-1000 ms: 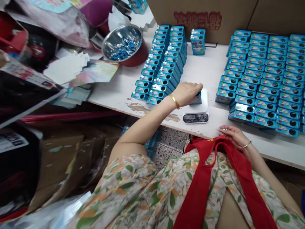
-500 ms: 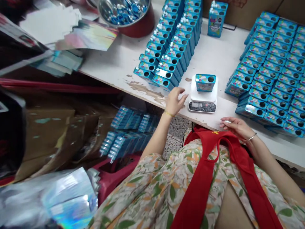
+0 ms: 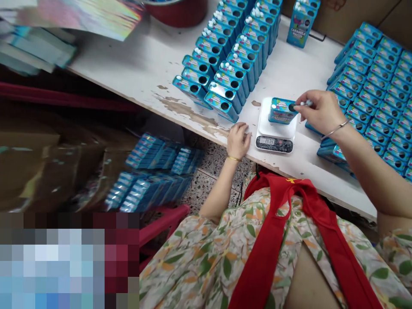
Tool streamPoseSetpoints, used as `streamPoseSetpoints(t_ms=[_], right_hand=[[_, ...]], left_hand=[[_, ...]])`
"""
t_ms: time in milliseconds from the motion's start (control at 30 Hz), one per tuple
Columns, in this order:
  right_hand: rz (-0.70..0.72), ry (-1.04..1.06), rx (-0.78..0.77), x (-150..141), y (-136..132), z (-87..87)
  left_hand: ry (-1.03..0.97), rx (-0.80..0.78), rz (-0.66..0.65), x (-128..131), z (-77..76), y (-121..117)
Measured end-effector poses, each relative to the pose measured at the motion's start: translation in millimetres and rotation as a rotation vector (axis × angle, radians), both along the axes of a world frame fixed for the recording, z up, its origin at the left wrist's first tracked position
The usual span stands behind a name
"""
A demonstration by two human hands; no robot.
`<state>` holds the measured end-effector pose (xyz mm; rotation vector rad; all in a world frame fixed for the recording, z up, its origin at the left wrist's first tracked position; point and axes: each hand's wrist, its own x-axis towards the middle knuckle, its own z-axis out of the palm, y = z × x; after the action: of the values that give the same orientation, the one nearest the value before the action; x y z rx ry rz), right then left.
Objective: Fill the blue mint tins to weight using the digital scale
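A blue box labelled Caramelo Macizo point(image 3: 282, 115) stands on the white kitchen scale point(image 3: 292, 131), whose lit display shows digits. One small white candy lies on the box top, left of the round hole. My right hand point(image 3: 323, 112) pinches several small white candies point(image 3: 305, 103) in its fingers, with the fingertips at the hole's edge. On the table's front edge, left of the scale, my left hand point(image 3: 238, 140) rests with fingers loosely bent and apart, holding nothing. Two rows of blue boxes point(image 3: 230, 77) with round holes stand beyond it, many with white candies on top.
Many more blue boxes point(image 3: 370, 86) stand in rows at the right. A single box point(image 3: 301, 28) stands at the back. The rim of a red bowl point(image 3: 180, 13) shows at the top. Shiny card point(image 3: 106, 19) lies at the far left. More blue boxes point(image 3: 144, 189) sit below the table.
My left hand let go of the box on the scale and drew back to the table edge. My right hand rose from the table front to the box with the white candies. The view shifted.
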<state>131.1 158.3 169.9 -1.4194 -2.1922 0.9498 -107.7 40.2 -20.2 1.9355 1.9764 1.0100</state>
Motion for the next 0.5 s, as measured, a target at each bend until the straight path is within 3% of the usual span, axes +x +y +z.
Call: streamPoseSetpoints(t_ms=[200,500], right_hand=[[0.163,-0.277,0.242,-14.0,16.0,-5.4],[0.155,-0.298,0.230,-22.3,17.7,1.1]], left_hand=[[0.004,0.022,0.001,1.9,4.1,-1.8],[-0.020,0.001,0.003,1.3,4.6,-2.2]])
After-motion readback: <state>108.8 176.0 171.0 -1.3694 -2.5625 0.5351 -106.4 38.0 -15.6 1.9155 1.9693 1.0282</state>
